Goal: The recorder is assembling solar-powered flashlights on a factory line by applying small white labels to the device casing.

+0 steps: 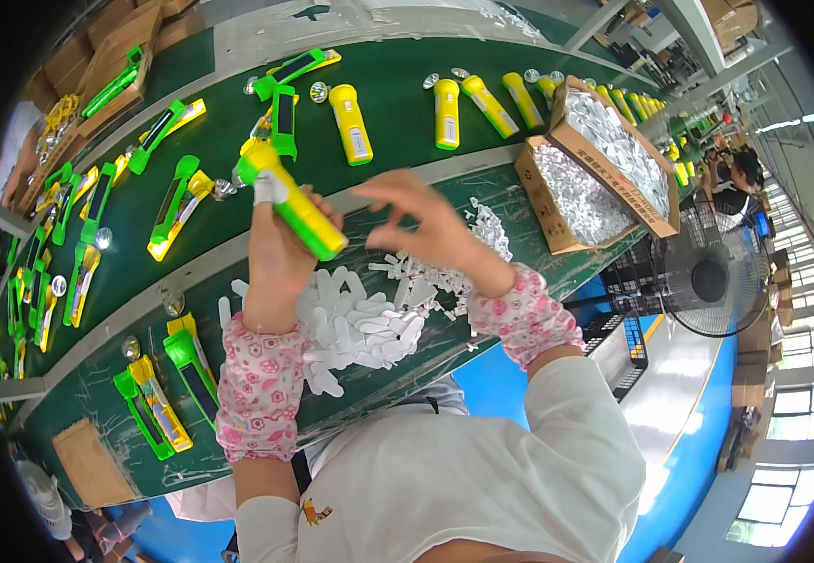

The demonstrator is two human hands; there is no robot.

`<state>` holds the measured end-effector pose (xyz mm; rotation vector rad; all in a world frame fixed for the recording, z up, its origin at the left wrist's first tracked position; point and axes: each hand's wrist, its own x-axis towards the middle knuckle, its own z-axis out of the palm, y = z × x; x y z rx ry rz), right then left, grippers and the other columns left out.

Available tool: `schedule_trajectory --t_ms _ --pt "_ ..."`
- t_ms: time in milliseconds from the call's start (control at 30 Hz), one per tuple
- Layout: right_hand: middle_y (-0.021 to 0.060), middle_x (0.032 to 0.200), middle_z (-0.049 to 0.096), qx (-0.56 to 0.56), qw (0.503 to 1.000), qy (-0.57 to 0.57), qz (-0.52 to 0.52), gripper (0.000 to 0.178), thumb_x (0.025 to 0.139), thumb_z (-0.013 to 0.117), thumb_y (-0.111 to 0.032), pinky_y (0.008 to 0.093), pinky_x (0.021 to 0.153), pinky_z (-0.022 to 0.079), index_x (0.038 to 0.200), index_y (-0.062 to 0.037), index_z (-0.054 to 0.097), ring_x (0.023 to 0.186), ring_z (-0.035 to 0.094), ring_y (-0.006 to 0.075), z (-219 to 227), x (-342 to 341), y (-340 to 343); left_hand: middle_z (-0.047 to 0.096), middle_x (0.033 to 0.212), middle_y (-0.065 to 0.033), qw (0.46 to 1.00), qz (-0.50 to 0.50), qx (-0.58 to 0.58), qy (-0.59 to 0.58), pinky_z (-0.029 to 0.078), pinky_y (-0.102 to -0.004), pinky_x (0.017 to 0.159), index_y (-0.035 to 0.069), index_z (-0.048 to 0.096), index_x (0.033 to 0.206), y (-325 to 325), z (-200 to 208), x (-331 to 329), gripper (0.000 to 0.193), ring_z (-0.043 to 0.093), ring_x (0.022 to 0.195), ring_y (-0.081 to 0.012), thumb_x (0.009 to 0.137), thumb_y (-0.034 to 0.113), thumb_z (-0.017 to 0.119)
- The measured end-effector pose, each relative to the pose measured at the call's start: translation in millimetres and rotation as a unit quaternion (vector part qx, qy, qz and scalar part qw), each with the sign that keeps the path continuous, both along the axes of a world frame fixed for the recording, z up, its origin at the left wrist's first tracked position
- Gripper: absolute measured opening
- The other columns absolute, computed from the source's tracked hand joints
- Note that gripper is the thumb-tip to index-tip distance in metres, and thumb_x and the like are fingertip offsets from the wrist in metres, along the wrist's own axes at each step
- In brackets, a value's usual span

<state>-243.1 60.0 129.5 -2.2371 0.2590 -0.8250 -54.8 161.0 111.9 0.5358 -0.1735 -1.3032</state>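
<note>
My left hand [280,255] is closed around a yellow and green flashlight [296,205], held tilted above the bench. Its head end points up and to the left. My right hand [421,225] hovers just right of the flashlight, apart from it. Its fingers are spread, slightly smeared by motion, and nothing shows in them. Below my hands lies a loose pile of flat white oval pieces [365,324]. Small white plastic parts [440,281] are heaped beneath my right hand. Patterned pink sleeve covers are on both my forearms.
Closed yellow flashlights [350,125] stretch along the green belt [393,122] beyond the bench. Opened green and yellow housings [174,208] with loose reflectors lie to the left. Cardboard boxes of white parts [580,197] stand at right, near a black fan [707,280]. Other people sit farther off.
</note>
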Motion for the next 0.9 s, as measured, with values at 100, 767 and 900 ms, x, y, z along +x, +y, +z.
schedule_trajectory --t_ms 100,767,900 --pt "0.0116 0.091 0.058 -0.246 0.928 0.163 -0.229 0.034 0.072 0.077 -0.014 0.0383 0.071 0.049 0.103 -0.0092 0.065 0.085 0.06 0.0298 -30.3 -62.9 -65.9 0.044 0.076 -0.0023 0.998 -0.002 -0.032 0.058 0.041 -0.029 0.06 0.006 0.047 0.1 -10.6 -20.6 19.8 0.042 0.044 0.064 -0.0128 0.093 0.047 0.054" --pt "0.0089 0.087 0.063 0.092 0.986 0.111 0.088 0.011 0.081 0.062 0.003 0.0331 0.07 0.052 0.089 -0.0033 0.065 0.077 0.065 0.0231 38.9 -3.2 -22.7 0.055 0.12 -0.0186 0.956 0.048 -0.097 -0.273 0.051 -0.0398 0.092 0.001 0.03 0.133 0.5 4.4 -17.5 0.039 0.059 0.111 -0.0295 0.101 0.022 0.041" --pt "0.0072 0.099 0.053 -0.071 0.99 0.035 0.12 0.003 0.088 0.062 -0.001 0.0296 0.071 0.052 0.09 -0.0004 0.06 0.086 0.061 0.0202 46.9 19.5 -6.1 0.051 0.123 -0.0174 0.946 0.032 -0.122 -0.299 0.051 -0.0386 0.092 -0.001 0.029 0.132 -0.2 -0.7 -17.8 0.041 0.059 0.11 -0.0263 0.098 0.017 0.045"
